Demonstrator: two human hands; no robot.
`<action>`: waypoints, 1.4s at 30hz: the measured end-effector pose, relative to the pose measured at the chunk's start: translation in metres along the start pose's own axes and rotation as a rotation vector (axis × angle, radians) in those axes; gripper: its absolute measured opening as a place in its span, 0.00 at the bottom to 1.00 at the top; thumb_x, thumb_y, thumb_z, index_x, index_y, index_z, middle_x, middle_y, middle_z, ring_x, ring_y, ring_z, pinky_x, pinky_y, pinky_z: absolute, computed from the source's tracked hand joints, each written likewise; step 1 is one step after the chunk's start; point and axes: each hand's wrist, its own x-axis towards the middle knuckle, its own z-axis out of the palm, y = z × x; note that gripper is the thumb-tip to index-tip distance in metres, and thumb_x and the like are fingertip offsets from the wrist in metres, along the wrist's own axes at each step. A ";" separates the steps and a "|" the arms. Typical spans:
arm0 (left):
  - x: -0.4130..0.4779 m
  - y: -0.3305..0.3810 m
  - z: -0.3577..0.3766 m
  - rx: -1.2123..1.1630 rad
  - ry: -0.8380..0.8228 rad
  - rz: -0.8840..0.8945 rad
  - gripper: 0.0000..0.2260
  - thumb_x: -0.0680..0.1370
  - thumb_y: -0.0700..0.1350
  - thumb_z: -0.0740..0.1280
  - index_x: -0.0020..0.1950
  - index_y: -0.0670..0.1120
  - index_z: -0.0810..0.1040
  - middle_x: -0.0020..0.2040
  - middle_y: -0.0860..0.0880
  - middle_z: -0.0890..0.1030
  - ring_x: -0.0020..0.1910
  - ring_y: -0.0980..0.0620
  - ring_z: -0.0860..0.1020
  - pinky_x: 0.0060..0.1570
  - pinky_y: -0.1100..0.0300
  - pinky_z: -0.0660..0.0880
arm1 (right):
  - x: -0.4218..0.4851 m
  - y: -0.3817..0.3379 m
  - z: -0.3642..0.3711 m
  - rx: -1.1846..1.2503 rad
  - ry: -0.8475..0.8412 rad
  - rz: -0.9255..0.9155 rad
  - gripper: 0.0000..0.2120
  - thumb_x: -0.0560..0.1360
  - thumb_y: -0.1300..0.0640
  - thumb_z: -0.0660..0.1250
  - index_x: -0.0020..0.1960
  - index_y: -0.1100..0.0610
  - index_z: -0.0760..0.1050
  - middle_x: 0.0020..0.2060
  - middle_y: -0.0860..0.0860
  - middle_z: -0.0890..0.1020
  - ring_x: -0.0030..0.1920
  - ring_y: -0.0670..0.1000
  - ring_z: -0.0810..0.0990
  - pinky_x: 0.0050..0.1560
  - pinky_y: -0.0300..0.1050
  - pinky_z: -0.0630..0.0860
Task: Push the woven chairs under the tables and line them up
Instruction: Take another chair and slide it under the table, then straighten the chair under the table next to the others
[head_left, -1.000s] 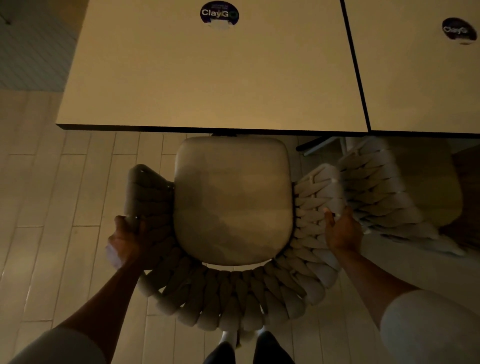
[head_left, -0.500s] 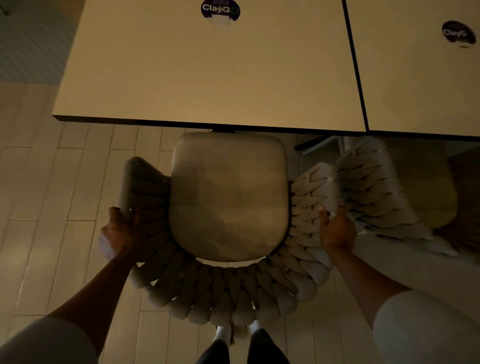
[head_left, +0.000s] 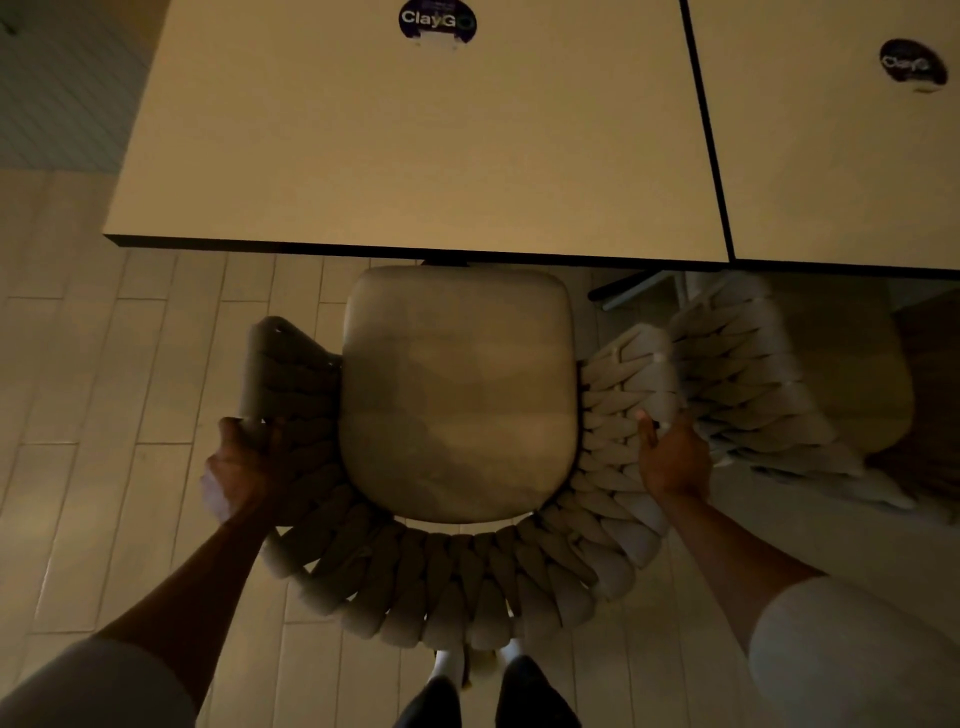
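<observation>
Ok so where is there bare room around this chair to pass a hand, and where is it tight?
Bare pale plank floor lies open beside the left hand and the beige woven chair. The cream tabletop is bare below its dark round sticker. It is crowded on the right: the right hand sits wedged against the second woven chair.

The woven chair (head_left: 457, 587) is wrapped in thick, matt braided cord around a smooth cushioned seat. The table (head_left: 415, 156) is topped smooth and matt; the floor (head_left: 104, 415) is laid in pale planks.
</observation>
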 end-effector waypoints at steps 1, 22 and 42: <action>-0.001 0.001 -0.001 -0.018 -0.024 -0.001 0.20 0.80 0.64 0.65 0.59 0.51 0.65 0.49 0.36 0.81 0.45 0.35 0.82 0.47 0.35 0.81 | 0.001 0.000 -0.001 0.002 -0.034 0.017 0.26 0.82 0.47 0.66 0.65 0.68 0.68 0.57 0.71 0.79 0.58 0.70 0.79 0.51 0.58 0.76; -0.192 0.154 -0.047 0.351 -0.438 0.524 0.40 0.77 0.64 0.69 0.81 0.47 0.57 0.78 0.42 0.66 0.75 0.36 0.68 0.67 0.39 0.72 | -0.141 0.033 -0.147 0.015 -0.234 0.145 0.51 0.73 0.28 0.66 0.82 0.58 0.52 0.80 0.57 0.61 0.77 0.62 0.65 0.72 0.61 0.70; -0.444 0.343 0.097 0.377 -0.583 0.720 0.39 0.78 0.69 0.64 0.79 0.45 0.64 0.75 0.42 0.73 0.71 0.40 0.75 0.66 0.50 0.75 | -0.031 0.323 -0.356 0.066 0.006 0.308 0.55 0.70 0.22 0.63 0.82 0.59 0.55 0.81 0.58 0.59 0.79 0.63 0.61 0.73 0.66 0.67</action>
